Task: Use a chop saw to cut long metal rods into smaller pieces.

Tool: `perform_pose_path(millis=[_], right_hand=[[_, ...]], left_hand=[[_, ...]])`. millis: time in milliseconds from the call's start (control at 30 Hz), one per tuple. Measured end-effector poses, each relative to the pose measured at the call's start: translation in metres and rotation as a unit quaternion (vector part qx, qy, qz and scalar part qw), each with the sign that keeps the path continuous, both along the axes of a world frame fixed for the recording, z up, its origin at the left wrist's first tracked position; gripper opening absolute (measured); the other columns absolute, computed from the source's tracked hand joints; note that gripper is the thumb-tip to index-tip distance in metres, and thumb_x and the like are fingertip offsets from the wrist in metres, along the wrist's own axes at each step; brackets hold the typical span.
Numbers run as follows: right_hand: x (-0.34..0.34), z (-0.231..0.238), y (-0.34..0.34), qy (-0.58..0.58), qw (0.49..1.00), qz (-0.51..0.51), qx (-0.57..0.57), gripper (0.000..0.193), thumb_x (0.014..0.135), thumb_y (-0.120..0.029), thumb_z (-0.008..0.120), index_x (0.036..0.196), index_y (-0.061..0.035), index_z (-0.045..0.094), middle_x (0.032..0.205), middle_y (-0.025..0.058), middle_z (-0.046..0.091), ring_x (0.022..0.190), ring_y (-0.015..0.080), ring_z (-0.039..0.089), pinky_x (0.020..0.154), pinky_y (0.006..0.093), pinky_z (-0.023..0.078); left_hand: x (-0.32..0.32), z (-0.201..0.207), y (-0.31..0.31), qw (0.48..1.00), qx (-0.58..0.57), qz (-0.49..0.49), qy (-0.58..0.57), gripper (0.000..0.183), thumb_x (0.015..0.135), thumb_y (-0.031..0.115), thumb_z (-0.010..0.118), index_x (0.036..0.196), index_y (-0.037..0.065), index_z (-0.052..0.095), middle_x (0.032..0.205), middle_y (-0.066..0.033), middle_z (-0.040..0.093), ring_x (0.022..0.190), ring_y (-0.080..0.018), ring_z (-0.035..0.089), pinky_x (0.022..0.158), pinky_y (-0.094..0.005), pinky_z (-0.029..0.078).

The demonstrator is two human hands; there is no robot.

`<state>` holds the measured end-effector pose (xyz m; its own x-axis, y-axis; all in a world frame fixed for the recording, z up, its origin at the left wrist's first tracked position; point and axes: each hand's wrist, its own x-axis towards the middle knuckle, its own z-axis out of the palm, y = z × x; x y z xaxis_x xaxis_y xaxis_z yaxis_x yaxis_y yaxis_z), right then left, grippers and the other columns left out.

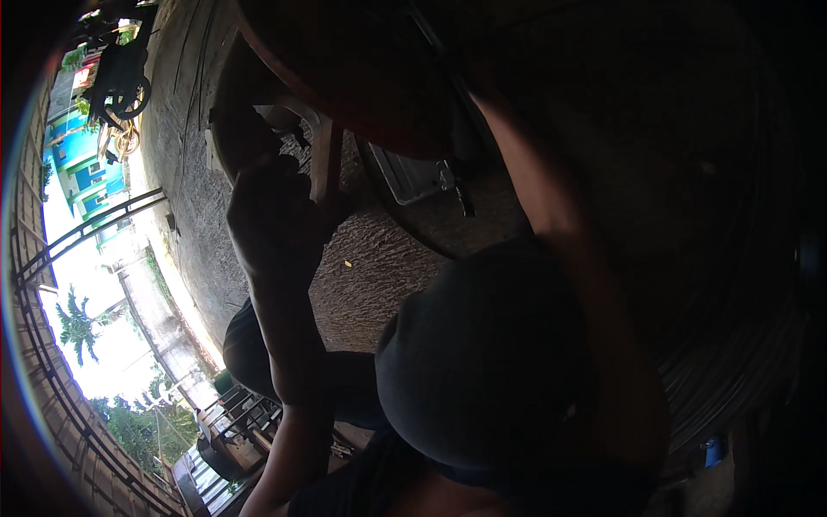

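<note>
Much of the work in front of me is in deep shadow. My left hand (277,202) is closed beside a pale upright bracket (325,159) and a curved dark piece (237,129). What its fingers hold is too dark to make out. A large dark red, round-edged object (345,82) hangs over this spot. My right forearm (534,177) reaches up past its right side, and the hand is lost in the dark. Below the red object, between my arms, is a flat dark metal piece (409,177) with a small shiny latch-like fitting (446,177).
A rounded dark cloth-covered shape (482,362) sits between my forearms. Rough concrete floor (370,276) shows beneath. To the left are a metal railing (95,228), a dark parked motorcycle (121,82) and a bright yard. A cluttered metal stand (237,431) is at lower left.
</note>
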<state>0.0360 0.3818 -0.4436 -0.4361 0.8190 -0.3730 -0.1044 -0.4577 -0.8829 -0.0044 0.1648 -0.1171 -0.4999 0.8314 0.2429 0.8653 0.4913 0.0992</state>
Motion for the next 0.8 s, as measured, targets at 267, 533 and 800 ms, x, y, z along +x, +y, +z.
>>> perform_pose_path(millis=[267,533,800], right_hand=[[-0.007,0.009,0.003,-0.010,0.999,0.012,0.029,0.035,0.088,-0.022,0.055,0.106,0.0081,0.054,0.092,0.0159,0.059,0.084,0.0233,0.058,0.073,0.0366,0.048],[-0.015,0.015,0.008,-0.017,0.998,0.024,0.058,0.036,0.088,-0.023,0.055,0.105,0.0088,0.054,0.091,0.0160,0.059,0.084,0.0231,0.057,0.073,0.0367,0.047],[-0.023,0.020,0.009,-0.019,0.995,0.037,0.088,0.037,0.087,-0.024,0.055,0.104,0.0094,0.054,0.089,0.0160,0.059,0.084,0.0228,0.057,0.072,0.0369,0.046]], left_hand=[[0.004,0.006,0.006,1.000,-0.014,0.000,-0.001,0.051,0.061,0.016,0.084,0.100,-0.003,0.057,0.084,-0.0051,0.065,0.076,-0.0121,0.063,0.064,-0.0220,0.051],[-0.006,0.007,0.007,0.944,-0.100,-0.163,0.268,0.042,0.069,0.016,0.079,0.098,-0.003,0.055,0.080,-0.0037,0.061,0.072,-0.0102,0.060,0.059,-0.0230,0.050],[-0.005,0.005,0.003,0.980,-0.059,-0.119,0.147,0.038,0.072,0.016,0.076,0.098,-0.002,0.054,0.079,-0.0034,0.059,0.070,-0.0100,0.058,0.058,-0.0231,0.049]])
